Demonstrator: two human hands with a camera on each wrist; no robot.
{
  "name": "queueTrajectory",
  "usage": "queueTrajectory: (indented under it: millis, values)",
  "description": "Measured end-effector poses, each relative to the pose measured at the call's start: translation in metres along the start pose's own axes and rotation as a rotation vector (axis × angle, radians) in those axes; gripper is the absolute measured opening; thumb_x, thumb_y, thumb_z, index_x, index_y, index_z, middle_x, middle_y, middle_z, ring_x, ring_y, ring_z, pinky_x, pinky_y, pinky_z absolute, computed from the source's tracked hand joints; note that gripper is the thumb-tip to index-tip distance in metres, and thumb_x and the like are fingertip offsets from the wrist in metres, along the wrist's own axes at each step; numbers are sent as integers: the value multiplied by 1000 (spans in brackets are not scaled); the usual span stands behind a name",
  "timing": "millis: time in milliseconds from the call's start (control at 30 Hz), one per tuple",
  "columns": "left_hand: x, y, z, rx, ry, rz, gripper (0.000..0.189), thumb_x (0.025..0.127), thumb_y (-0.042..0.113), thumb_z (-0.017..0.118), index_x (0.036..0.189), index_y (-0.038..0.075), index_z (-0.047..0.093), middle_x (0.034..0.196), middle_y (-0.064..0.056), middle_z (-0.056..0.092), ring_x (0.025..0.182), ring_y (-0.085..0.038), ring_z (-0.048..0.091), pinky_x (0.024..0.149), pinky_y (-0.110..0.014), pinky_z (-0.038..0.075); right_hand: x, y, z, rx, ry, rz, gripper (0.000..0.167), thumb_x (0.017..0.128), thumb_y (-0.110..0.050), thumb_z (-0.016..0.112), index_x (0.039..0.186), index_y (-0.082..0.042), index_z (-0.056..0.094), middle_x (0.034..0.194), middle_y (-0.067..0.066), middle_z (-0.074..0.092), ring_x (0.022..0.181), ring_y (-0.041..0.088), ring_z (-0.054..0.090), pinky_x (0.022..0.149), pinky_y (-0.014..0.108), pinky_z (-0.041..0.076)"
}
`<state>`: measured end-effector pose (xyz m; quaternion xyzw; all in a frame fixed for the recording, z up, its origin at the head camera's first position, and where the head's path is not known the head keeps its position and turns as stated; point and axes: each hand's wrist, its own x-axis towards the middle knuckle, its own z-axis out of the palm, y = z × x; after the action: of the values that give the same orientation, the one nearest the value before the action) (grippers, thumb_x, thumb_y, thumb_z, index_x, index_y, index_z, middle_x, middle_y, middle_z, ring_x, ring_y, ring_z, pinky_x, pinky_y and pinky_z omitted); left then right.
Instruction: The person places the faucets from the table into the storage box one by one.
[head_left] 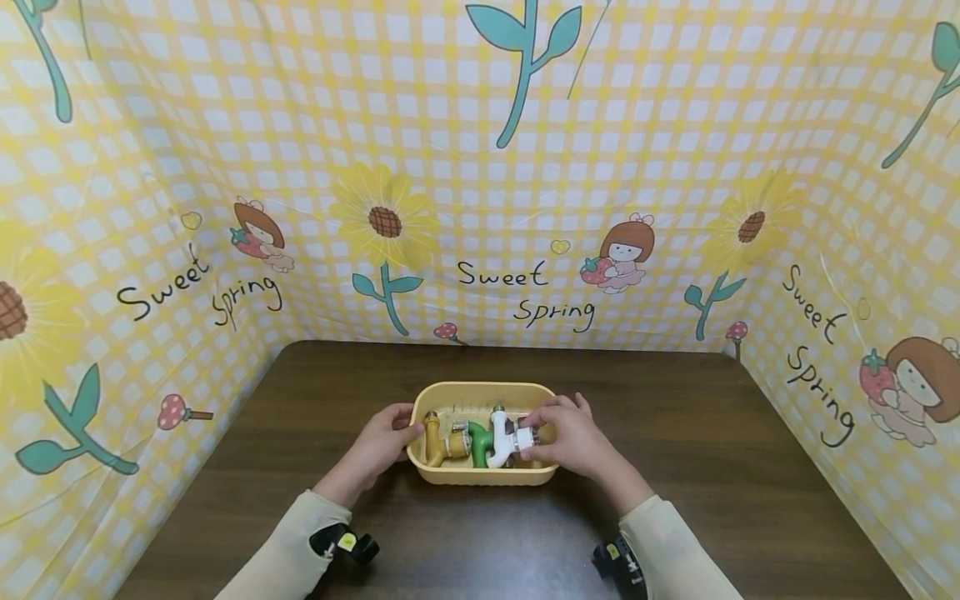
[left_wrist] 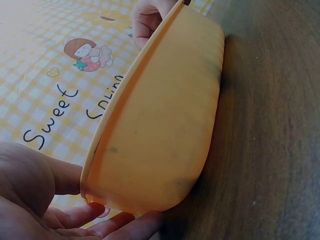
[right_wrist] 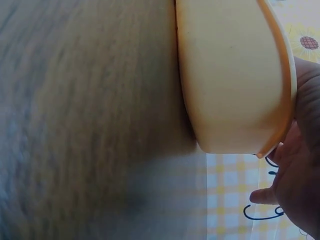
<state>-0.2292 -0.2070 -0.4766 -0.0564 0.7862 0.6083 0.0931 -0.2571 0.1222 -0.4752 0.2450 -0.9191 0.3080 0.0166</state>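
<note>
A yellow plastic tub (head_left: 480, 477) stands on the table with several taps in it. On its left lies a brass-coloured tap (head_left: 435, 442), in the middle a green tap (head_left: 480, 443), and right of that a white tap (head_left: 501, 439). My left hand (head_left: 386, 442) grips the tub's left end, thumb over the rim and fingers against the outer wall. Reaching over the right rim, my right hand (head_left: 573, 437) pinches the right end of the white tap between thumb and fingers. The hand partly hides the tub's right end.
The dark wooden table (head_left: 480, 533) extends around the tub. A yellow checked cloth (head_left: 480, 192) with flowers and lettering hangs behind it and along both sides. Black wrist cameras (head_left: 365, 548) sit on both sleeves.
</note>
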Motion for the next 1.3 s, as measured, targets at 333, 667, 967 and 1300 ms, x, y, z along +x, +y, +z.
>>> queueTrajectory:
  millis: [333,667,967,1300]
  values:
    - [1,-2,0,-6,3,-2,46,105,10,58,147,-3,45,137,-27,55,117,-33,63,84,-41,62,-1,-1,-2,-32,-12,-14,29,74,-43,92,94,-33,75,107,-20,71,127,19,52,122,67,1]
    - [2,-4,1,-20,12,11,46,104,7,58,146,-4,45,135,-27,56,115,-33,64,83,-40,62,-1,-1,-1,-45,-19,-22,30,75,-44,91,96,-33,74,107,-20,70,128,19,52,121,68,0]
    - [2,-3,1,-19,10,9,45,104,7,57,146,-4,45,136,-27,56,116,-33,63,84,-40,62,1,-1,1,-109,-31,-27,31,75,-47,90,98,-33,74,107,-21,70,128,18,52,121,68,-2]
    - [1,0,0,-12,-2,0,46,105,8,57,147,-4,44,137,-27,55,118,-34,63,85,-41,62,1,-3,-1,-99,-24,-41,32,74,-45,91,99,-31,76,107,-20,72,127,20,53,120,71,3]
